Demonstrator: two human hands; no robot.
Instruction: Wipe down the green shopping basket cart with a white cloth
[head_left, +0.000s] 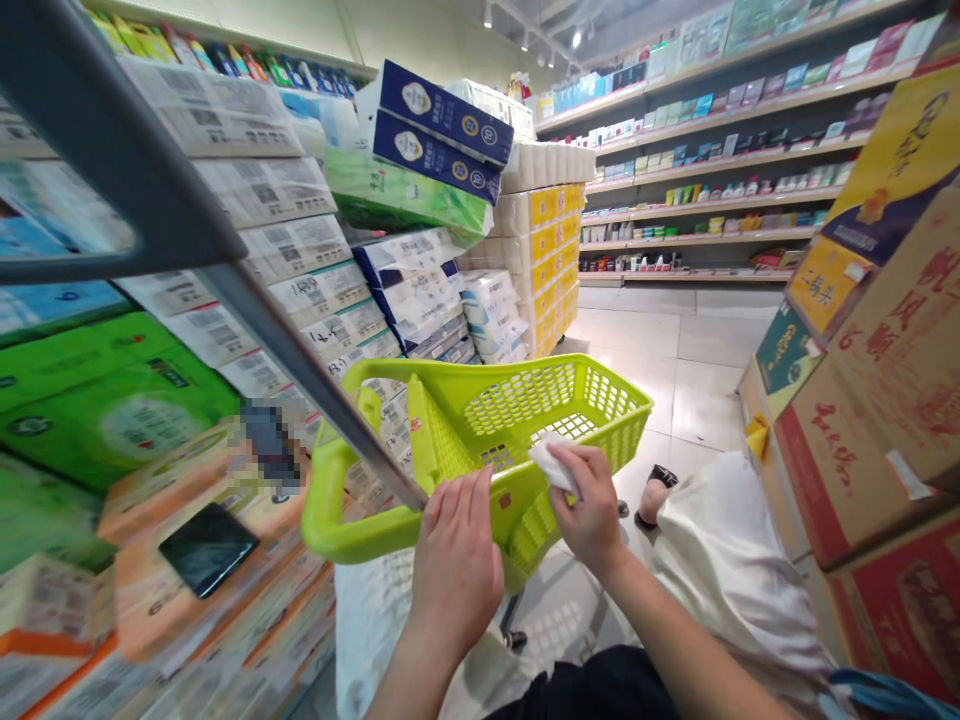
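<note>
A lime-green plastic shopping cart (442, 400) with perforated sides stands tilted in front of me. My left hand (461, 555) is closed over its near rim, fingers together, right beside the lower end of a grey metal bar (322, 375). In my right hand (589, 505) a crumpled white tissue (553, 462) is pinched between thumb and fingers. The tissue presses against the near rim, farther along the basket than my left hand. Part of the cart's underside is hidden behind my hands and forearms.
Stacked packs of tissue paper (277, 190) rise on the left, with a dark phone (208, 548) lying on orange-white boxes. Cardboard cartons (862, 430) are piled at the right. Shelves of small goods (705, 160) line the back. Pale floor tiles (705, 400) run between.
</note>
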